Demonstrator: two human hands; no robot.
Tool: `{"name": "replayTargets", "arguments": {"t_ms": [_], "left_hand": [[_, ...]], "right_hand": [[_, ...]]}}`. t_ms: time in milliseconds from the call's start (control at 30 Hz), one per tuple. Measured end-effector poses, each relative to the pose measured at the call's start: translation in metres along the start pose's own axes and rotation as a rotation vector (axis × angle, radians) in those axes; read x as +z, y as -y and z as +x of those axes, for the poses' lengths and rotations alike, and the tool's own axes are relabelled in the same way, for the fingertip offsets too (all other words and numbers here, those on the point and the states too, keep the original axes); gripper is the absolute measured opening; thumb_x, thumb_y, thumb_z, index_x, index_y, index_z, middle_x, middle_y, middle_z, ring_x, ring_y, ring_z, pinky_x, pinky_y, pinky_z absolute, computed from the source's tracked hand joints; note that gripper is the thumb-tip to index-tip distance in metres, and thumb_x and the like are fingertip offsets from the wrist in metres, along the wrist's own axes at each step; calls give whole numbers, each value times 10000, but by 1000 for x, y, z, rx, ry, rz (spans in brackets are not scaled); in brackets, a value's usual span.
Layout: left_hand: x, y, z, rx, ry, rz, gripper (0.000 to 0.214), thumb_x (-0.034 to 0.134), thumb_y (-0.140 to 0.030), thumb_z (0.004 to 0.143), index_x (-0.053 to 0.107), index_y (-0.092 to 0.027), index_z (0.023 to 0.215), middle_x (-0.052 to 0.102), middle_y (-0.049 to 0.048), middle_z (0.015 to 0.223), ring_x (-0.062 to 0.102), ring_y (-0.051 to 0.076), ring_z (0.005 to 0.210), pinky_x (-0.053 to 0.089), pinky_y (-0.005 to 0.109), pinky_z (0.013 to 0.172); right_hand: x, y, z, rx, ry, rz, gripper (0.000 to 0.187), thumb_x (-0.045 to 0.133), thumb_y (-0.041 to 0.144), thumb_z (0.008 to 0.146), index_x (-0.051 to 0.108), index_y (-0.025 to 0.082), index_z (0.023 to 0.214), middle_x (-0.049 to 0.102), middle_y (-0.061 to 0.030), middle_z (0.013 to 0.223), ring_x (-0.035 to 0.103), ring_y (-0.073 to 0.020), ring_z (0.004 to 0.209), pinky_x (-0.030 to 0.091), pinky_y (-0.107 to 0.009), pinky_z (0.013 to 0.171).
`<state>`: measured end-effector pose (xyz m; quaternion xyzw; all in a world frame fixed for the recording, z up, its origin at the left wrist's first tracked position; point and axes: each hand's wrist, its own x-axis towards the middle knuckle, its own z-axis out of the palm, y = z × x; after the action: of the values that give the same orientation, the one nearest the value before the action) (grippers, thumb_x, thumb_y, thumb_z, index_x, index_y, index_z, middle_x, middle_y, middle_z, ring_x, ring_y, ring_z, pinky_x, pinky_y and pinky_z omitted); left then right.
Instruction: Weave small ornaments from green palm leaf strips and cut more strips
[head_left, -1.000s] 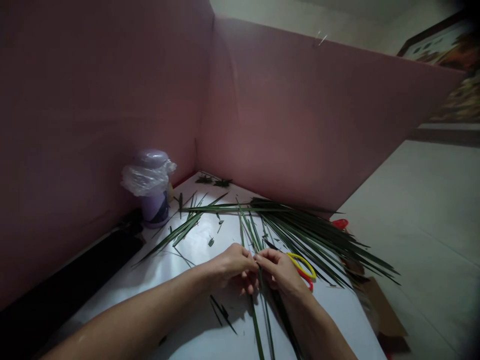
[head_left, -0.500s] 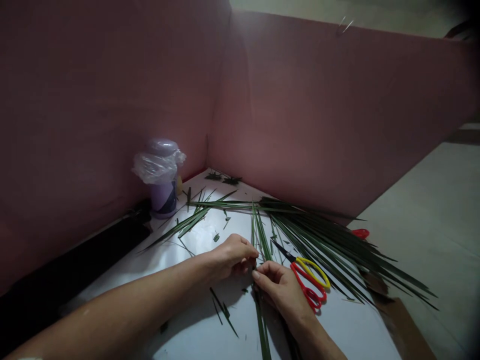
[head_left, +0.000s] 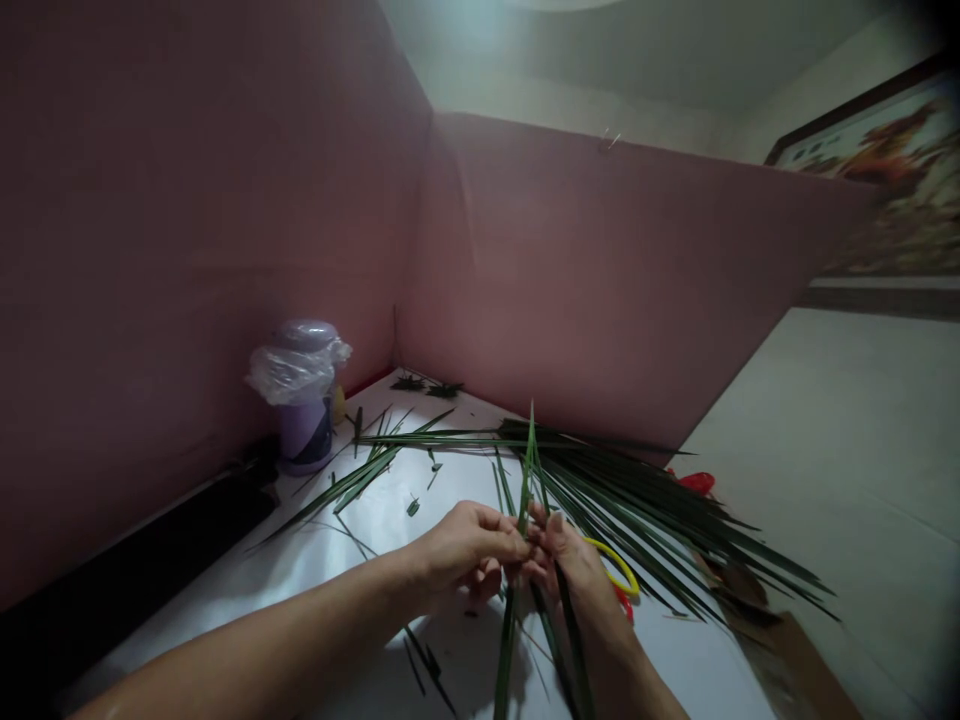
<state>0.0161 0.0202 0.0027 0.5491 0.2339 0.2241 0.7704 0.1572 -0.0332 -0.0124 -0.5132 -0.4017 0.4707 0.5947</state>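
In the head view my left hand [head_left: 476,545] pinches a long green leaf strip [head_left: 530,465] between thumb and fingers. The strip's tip points up, and its lower part hangs toward me. My right hand [head_left: 576,575] is close against the left, its thumb raised and its fingers curled round strips that trail down past the wrist. Exactly where each strip passes between the fingers is hidden. Just beyond the right hand lie scissors with a yellow handle loop [head_left: 619,566] and a red one; their blades are covered by the hand.
A large bundle of long leaves [head_left: 630,510] fans across the right of the white table [head_left: 375,620]. Loose strips [head_left: 367,480] and small cuttings lie left. A purple container [head_left: 306,430] wrapped in plastic stands at the back left. Pink panels [head_left: 600,290] rise behind.
My hands have come closer together, and a leaf strip now stands upright between them. The right hand has turned and covers the scissors' blades. The camera view has tilted upward.
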Motion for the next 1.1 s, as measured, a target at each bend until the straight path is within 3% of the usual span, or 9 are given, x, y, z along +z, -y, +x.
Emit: {"name": "replayTargets", "arguments": {"t_ms": [200, 333, 467, 567, 700, 833, 900, 1000, 1100], "left_hand": [[2, 1, 1, 71, -115, 421, 210, 531, -320, 709, 567, -128, 633, 551, 6, 506, 393, 76, 325, 325, 210, 334], [-8, -12, 0, 691, -570, 876, 165, 454, -164, 766, 609, -136, 816, 628, 69, 797, 573, 157, 742, 461, 300, 693], [-23, -24, -2, 986, -472, 1295, 369, 423, -20, 734, 577, -179, 1029, 593, 66, 1087, 433, 190, 1132, 267, 399, 998], [-32, -27, -2, 849, -364, 1485, 357, 460, 9, 675, 621, -195, 920, 647, 51, 914, 481, 211, 1069, 205, 437, 1009], [-35, -24, -1, 547, -267, 1407, 223, 493, -16, 636, 626, -194, 659, 619, 36, 637, 576, 191, 700, 394, 331, 757], [-28, -11, 4, 264, -178, 1005, 142, 511, -72, 649, 546, -179, 562, 552, 6, 504, 514, 137, 486, 373, 241, 528], [-24, -3, 8, 96, -155, 652, 133, 471, -121, 716, 514, -165, 598, 536, 1, 481, 467, 114, 395, 359, 232, 459], [-21, 7, 13, -74, -174, 211, 139, 405, -133, 785, 480, -140, 668, 552, 18, 492, 478, 113, 364, 373, 230, 416], [-22, 10, 16, -174, -130, 18, 130, 400, -151, 815, 484, -112, 724, 585, 56, 521, 544, 143, 405, 424, 258, 430]], "right_hand": [[1, 2, -3, 14, -1, 47, 432, 716, 413, 627, 565, 177, 956, 551, 34, 588, 463, -77, 436, 338, -180, 398], [-6, 2, 0, 42, 105, -94, 396, 700, 424, 634, 595, 150, 900, 498, 48, 511, 389, -58, 416, 275, -172, 400], [-2, 2, -4, 26, 260, -293, 336, 636, 423, 693, 608, 139, 869, 479, 49, 495, 393, -73, 440, 283, -194, 435], [-3, 9, -6, -4, 319, -442, 241, 580, 369, 731, 602, 144, 817, 482, 46, 520, 399, -82, 457, 302, -208, 460], [-15, 40, -3, -143, 274, -894, 137, 499, 243, 754, 586, 181, 669, 507, 32, 519, 439, -114, 488, 291, -224, 472], [-11, 96, 5, -289, 247, -1641, 204, 481, 98, 712, 626, 205, 618, 582, -4, 546, 481, -140, 524, 269, -247, 511], [3, 120, 7, -540, 135, -1896, 249, 477, 25, 695, 656, 198, 692, 637, -48, 673, 537, -178, 670, 308, -280, 619], [23, 128, 6, -984, -113, -1795, 301, 468, 53, 770, 622, 161, 1005, 593, -138, 1078, 465, -249, 1036, 275, -349, 846], [24, 94, 7, -800, -322, -1293, 184, 481, 230, 817, 640, 168, 888, 630, -91, 898, 517, -226, 876, 321, -335, 794]]}}
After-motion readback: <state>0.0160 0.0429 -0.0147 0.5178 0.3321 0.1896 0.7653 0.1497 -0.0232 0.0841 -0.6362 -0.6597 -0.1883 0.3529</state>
